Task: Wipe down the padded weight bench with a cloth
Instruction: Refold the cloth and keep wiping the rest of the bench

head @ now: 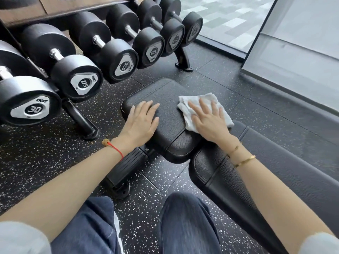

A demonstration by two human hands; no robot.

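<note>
Item: black padded seat pad [165, 107] of the weight bench, on speckled rubber floor [36, 153] beside a dumbbell rack [80, 121]. Your right hand [209, 120] pressed flat, fingers straight, on the white cloth [187, 105] at the pad's right edge; your left hand [143, 120] lay flat on the pad's left side. The back pad [275, 162] ran out of frame.

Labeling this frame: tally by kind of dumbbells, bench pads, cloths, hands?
Dumbbells: 6
Bench pads: 2, seat pad and back pad
Cloth: 1
Hands: 2, left hand and right hand
Total: 11
</note>
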